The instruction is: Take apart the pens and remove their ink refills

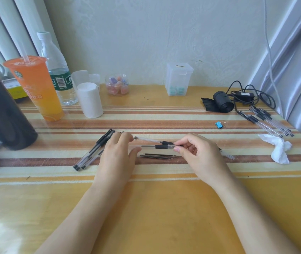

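Dark flask (3,110) cut off left; pen (161,146) tip (inside right hand (199,154)) hidden.

The right hand (197,153) is pinching the tip of a clear gel pen (159,146), and the left hand (117,153) is holding its barrel end. 2 ink refills (157,156) are lying on the table (164,208) just in front of it, and another pen (151,140) is lying just behind.
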